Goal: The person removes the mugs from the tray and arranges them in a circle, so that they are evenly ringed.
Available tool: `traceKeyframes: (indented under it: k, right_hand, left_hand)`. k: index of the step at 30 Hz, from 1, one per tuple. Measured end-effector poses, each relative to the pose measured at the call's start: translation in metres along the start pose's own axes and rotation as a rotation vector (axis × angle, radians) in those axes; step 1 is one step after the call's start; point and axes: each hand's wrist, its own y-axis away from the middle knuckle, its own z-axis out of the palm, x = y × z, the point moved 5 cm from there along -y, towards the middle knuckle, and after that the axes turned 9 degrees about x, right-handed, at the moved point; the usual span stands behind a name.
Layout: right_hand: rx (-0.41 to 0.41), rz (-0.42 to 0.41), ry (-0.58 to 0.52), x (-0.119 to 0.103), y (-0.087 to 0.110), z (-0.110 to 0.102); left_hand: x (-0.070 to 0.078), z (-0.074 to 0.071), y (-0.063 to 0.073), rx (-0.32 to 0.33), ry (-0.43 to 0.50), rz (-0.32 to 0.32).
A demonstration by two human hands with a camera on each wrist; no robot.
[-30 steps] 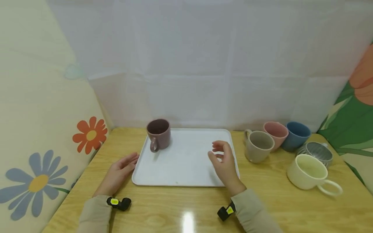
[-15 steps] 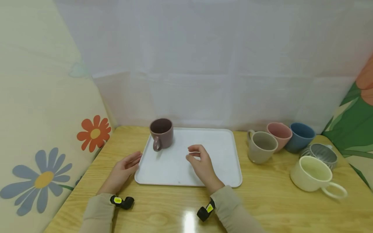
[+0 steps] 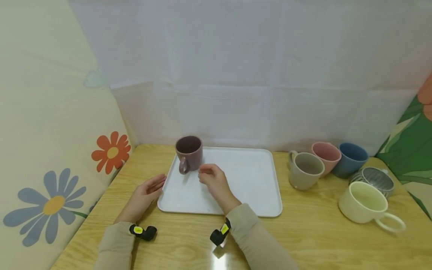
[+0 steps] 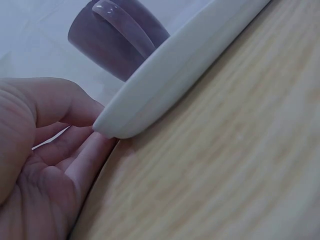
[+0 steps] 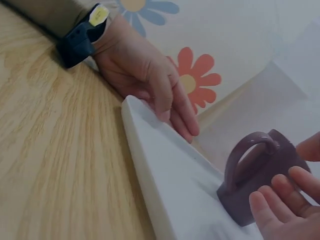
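A purple mug (image 3: pixel 189 154) stands upright at the back left of a white tray (image 3: pixel 243 180), its handle toward me. My right hand (image 3: pixel 216 185) hovers over the tray just in front and to the right of the mug, fingers loosely bent with nothing between them. In the right wrist view its fingertips (image 5: pixel 280 187) are close to the mug's side; whether they touch it I cannot tell. My left hand (image 3: pixel 143 198) rests on the table against the tray's left edge. In the left wrist view its fingers (image 4: pixel 82 155) touch the tray's rim and lie rather straight.
On the wooden table (image 3: pixel 182 243) to the right stand a grey-beige mug (image 3: pixel 303 176), a pink cup (image 3: pixel 326 153), a blue cup (image 3: pixel 349 161), a grey ribbed glass cup (image 3: pixel 374 178) and a pale yellow mug (image 3: pixel 361 206). A white cloth (image 3: pixel 219 75) hangs behind.
My right hand has moved left across the tray, from its right side to near the purple mug. The left hand has stayed at the tray's left edge. The head view has shifted slightly.
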Motion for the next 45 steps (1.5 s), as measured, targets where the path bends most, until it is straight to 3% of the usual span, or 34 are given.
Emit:
traceKeyframes:
  k: [8, 16, 22, 31, 38, 45]
  right_hand:
    - [-0.091, 0.022, 0.079, 0.008, -0.007, 0.025]
    - [-0.237, 0.062, 0.347, 0.007, -0.011, 0.039]
    - [-0.25, 0.055, 0.344, 0.008, -0.012, 0.041]
    - [-0.159, 0.004, 0.329, 0.012, -0.017, 0.023]
    - [-0.158, 0.009, 0.297, 0.013, -0.012, 0.008]
    - [-0.213, -0.01, 0.184, 0.01, -0.004, 0.0]
  left_hand:
    - [-0.002, 0.001, 0.001, -0.004, -0.003, -0.016]
    - [0.0, 0.0, 0.001, -0.008, 0.011, 0.012]
    - [-0.001, -0.002, 0.001, -0.007, 0.006, 0.011]
    - [-0.002, 0.002, 0.0, -0.004, 0.011, -0.034]
    - [-0.003, 0.001, 0.002, -0.008, -0.002, -0.033]
    - [-0.004, -0.001, 0.0, 0.009, 0.005, -0.03]
